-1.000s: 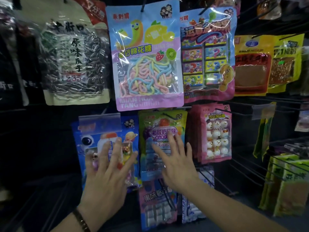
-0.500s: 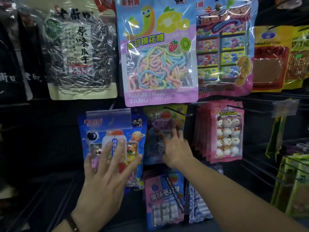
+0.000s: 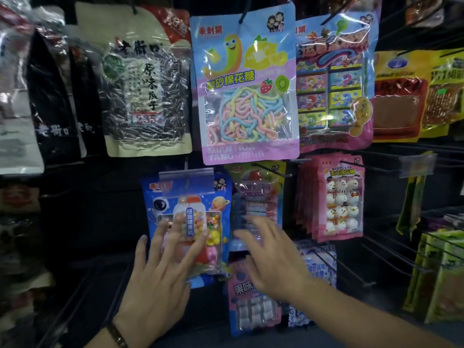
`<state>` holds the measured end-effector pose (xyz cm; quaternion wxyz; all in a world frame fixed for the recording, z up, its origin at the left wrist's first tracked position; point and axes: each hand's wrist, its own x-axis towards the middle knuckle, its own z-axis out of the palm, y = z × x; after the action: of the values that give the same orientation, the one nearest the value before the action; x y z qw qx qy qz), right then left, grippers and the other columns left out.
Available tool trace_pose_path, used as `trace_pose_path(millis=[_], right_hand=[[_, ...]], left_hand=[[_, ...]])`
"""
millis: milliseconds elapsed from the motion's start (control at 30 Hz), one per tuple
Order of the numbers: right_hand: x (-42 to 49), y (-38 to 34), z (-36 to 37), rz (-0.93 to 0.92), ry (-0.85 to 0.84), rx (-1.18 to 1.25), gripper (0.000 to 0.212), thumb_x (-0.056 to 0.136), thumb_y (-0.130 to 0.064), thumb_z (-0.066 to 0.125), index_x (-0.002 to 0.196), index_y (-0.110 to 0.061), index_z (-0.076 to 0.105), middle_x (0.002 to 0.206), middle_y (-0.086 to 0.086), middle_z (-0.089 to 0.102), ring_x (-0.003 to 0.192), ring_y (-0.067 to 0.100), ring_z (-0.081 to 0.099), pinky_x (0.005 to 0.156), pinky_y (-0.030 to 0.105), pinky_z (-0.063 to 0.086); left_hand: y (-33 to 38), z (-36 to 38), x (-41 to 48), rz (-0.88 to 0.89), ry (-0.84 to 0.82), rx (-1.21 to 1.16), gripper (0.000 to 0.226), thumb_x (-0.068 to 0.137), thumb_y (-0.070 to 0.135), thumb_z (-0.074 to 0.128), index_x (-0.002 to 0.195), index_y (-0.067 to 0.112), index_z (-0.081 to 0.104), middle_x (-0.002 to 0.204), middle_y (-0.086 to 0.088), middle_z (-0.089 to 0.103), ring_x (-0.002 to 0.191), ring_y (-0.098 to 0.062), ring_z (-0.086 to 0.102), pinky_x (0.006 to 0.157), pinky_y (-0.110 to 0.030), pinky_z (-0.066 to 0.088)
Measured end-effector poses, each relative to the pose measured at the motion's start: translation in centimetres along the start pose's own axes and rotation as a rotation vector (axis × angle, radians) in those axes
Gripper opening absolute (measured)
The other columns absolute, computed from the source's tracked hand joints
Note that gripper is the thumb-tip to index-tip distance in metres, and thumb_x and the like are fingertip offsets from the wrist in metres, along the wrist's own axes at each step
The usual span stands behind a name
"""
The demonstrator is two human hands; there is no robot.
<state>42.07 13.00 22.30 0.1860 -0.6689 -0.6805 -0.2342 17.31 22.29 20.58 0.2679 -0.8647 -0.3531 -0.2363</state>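
Note:
A blue space-themed candy packet [image 3: 160,204] hangs on a peg rack. My left hand [image 3: 160,275] lies flat against its lower half, fingers straight and spread. Beside it hangs a green and purple candy packet [image 3: 258,194]. My right hand [image 3: 273,259], blurred, is spread open just in front of that packet's lower part and over the top of a pink roll-candy packet [image 3: 253,312]. Neither hand holds anything.
Above hang a sunflower seed bag [image 3: 145,96], a pastel marshmallow-rope bag [image 3: 246,84] and a pink toy-candy bag [image 3: 334,79]. A stack of pink snowman marshmallow packets [image 3: 336,197] hangs at right. Bare metal pegs [image 3: 391,262] stick out at lower right, near green packets [image 3: 439,277].
My right hand has come down and back from the upper part of the green and purple packet and spread its fingers. My left hand stays flat on the blue packet.

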Motion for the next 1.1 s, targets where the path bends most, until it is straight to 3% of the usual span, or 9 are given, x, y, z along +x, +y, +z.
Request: trace_pose_path(millis=[100, 200, 267, 367, 567, 667, 767, 867, 1100], right_hand=[[-0.7, -2.0, -0.3, -0.130, -0.006, -0.102, 0.084, 0.080, -0.033, 0.076, 0.156, -0.026, 0.041, 0.163, 0.023, 0.037, 0.148, 0.044, 0.042, 0.116, 0.060, 0.042], [0.2, -3.6, -0.7, -0.115, -0.012, -0.118, 0.104, 0.088, -0.033, 0.072, 0.168, -0.040, 0.006, 0.176, 0.019, -0.006, 0.162, 0.042, 0.001, 0.127, 0.058, 0.014], [1.3, -4.2, -0.7, -0.054, -0.054, -0.067, 0.108, 0.096, -0.032, 0.066, 0.163, -0.047, -0.018, 0.168, 0.012, -0.038, 0.157, 0.037, -0.029, 0.129, 0.057, 0.000], [3.0, -4.7, -0.3, 0.007, -0.152, -0.122, 0.116, 0.100, -0.031, 0.064, 0.154, -0.046, -0.037, 0.155, 0.009, -0.057, 0.149, 0.037, -0.044, 0.129, 0.058, -0.007], [7.2, -4.4, 0.9, 0.067, -0.226, -0.077, 0.112, 0.099, -0.047, 0.063, 0.156, -0.047, -0.033, 0.169, 0.012, -0.035, 0.157, 0.040, -0.028, 0.129, 0.063, 0.002], [9.4, -4.2, 0.6, 0.079, -0.260, -0.050, 0.102, 0.096, -0.055, 0.062, 0.160, -0.047, -0.016, 0.174, 0.012, -0.019, 0.160, 0.040, -0.020, 0.129, 0.064, 0.004], [10.1, -4.1, 0.7, 0.107, -0.277, -0.010, 0.097, 0.094, -0.051, 0.067, 0.160, -0.047, -0.005, 0.175, 0.010, -0.014, 0.160, 0.038, -0.017, 0.129, 0.064, 0.002], [9.9, -4.4, 0.2, 0.113, -0.305, -0.015, 0.101, 0.095, -0.046, 0.068, 0.162, -0.047, -0.008, 0.174, 0.011, -0.013, 0.161, 0.038, -0.016, 0.130, 0.063, 0.003], [6.6, -4.2, -2.9, 0.043, -0.396, -0.075, 0.097, 0.100, -0.030, 0.059, 0.163, -0.047, -0.013, 0.174, 0.009, -0.021, 0.161, 0.035, -0.015, 0.131, 0.056, 0.010]], left_hand=[[-0.8, -0.4, -0.6, -0.017, -0.053, -0.018, 0.128, 0.059, 0.040, 0.091, 0.168, 0.031, 0.022, 0.175, -0.023, 0.008, 0.157, -0.051, 0.021, 0.112, -0.071, 0.038], [-1.4, -0.4, -0.7, -0.022, -0.077, -0.022, 0.134, 0.057, 0.044, 0.092, 0.168, 0.033, 0.018, 0.175, -0.023, 0.008, 0.156, -0.051, 0.023, 0.112, -0.069, 0.041], [-1.6, 0.0, -0.7, -0.024, -0.089, -0.028, 0.135, 0.056, 0.044, 0.092, 0.168, 0.033, 0.017, 0.175, -0.021, 0.009, 0.156, -0.050, 0.025, 0.110, -0.068, 0.044], [-2.2, 1.0, -0.1, -0.031, -0.116, -0.028, 0.132, 0.059, 0.043, 0.091, 0.168, 0.033, 0.017, 0.176, -0.019, 0.007, 0.157, -0.048, 0.022, 0.111, -0.067, 0.045], [-4.2, 3.4, 3.2, -0.068, -0.149, -0.062, 0.131, 0.066, 0.044, 0.085, 0.169, 0.037, 0.003, 0.177, -0.013, 0.001, 0.158, -0.041, 0.025, 0.115, -0.063, 0.042], [-4.8, 3.4, 4.8, -0.058, -0.173, -0.083, 0.124, 0.077, 0.047, 0.072, 0.164, 0.043, -0.017, 0.177, -0.010, -0.004, 0.159, -0.038, 0.023, 0.121, -0.059, 0.035], [-5.2, 2.8, 5.5, -0.034, -0.172, -0.086, 0.113, 0.084, 0.049, 0.061, 0.153, 0.050, -0.028, 0.177, -0.006, -0.009, 0.161, -0.034, 0.013, 0.125, -0.055, 0.027], [-5.6, 2.1, 5.4, -0.027, -0.215, -0.075, 0.108, 0.091, 0.051, 0.057, 0.146, 0.052, -0.036, 0.175, -0.002, -0.022, 0.162, -0.031, 0.002, 0.129, -0.054, 0.019], [-5.0, -1.0, 3.5, 0.002, -0.342, -0.108, 0.103, 0.095, 0.055, 0.055, 0.157, 0.050, -0.027, 0.171, -0.003, -0.032, 0.163, -0.033, -0.008, 0.130, -0.054, 0.015]])
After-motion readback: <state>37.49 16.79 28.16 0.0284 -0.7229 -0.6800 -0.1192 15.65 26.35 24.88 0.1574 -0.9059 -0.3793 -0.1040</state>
